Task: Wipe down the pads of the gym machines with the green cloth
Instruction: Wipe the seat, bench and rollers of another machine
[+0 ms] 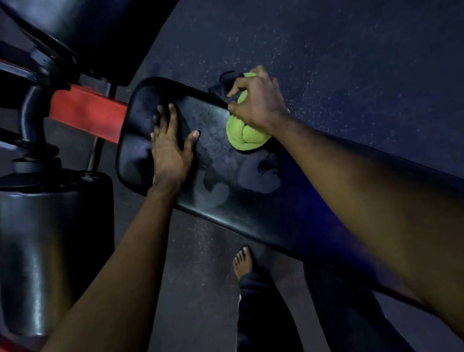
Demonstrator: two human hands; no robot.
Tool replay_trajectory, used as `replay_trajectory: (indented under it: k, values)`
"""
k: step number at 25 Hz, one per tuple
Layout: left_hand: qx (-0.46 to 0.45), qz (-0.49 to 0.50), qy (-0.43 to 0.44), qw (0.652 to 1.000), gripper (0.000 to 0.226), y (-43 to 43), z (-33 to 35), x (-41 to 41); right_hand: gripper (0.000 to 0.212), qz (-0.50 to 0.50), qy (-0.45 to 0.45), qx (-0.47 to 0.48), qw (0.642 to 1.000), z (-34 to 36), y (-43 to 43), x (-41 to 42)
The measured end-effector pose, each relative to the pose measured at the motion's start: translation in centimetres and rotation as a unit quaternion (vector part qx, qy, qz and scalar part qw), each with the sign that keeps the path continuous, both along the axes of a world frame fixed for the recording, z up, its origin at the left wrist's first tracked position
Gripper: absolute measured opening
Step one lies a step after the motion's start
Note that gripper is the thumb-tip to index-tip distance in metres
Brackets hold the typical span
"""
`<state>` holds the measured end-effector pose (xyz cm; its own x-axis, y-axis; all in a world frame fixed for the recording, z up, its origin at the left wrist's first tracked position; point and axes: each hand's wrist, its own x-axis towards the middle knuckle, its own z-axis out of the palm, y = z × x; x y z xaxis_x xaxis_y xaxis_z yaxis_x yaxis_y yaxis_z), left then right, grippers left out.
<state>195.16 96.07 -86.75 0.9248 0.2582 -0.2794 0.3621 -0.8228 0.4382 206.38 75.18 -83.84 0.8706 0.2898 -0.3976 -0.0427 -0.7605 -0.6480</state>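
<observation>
— Hands? How are they placed?
— Left hand (171, 150) is laid flat, fingers spread, on the black pad (225, 176); the bunched green cloth (245, 134) is gripped by the right hand (258, 107) at the pad's far edge.
— Pad surface?
— Smudged handprints are seen.

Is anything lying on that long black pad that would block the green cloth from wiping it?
Yes: the left hand rests flat on the pad, between the green cloth gripped by the right hand and the pad's rounded end. The nearer stretch shows only smudges.
</observation>
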Motion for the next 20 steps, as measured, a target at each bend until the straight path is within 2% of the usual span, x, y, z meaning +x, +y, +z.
replay_trajectory:
  k: [2,6,9,15,18,20]
  values:
    - [-0.012,0.013,-0.035,0.999,0.076,0.0,0.0,-0.1,0.023,-0.016,-0.019,0.015,1.0,0.6,-1.0,-0.9]
    - [-0.037,0.041,-0.142,0.988,0.056,-1.7,0.1,-3.2,0.024,-0.138,-0.147,0.078,0.976,3.1,-5.0,-8.0]
    - [-0.039,0.011,-0.173,0.984,0.043,-2.4,0.8,-6.9,0.023,-0.19,-0.181,0.09,0.961,4.3,-5.8,-13.4]
    - [-0.03,-0.052,-0.167,0.984,0.038,-1.3,1.7,-14.5,0.023,-0.237,-0.243,0.082,0.937,6.4,-5.2,-23.4]
    - [-0.033,-0.088,-0.128,0.987,0.045,0.4,0.1,-17.0,0.03,-0.244,-0.265,-0.003,0.933,5.2,-6.9,-27.6]
    - [-0.037,-0.119,-0.112,0.986,0.05,1.2,-0.5,-17.8,0.034,-0.213,-0.243,-0.047,0.945,3.1,-8.2,-30.1]
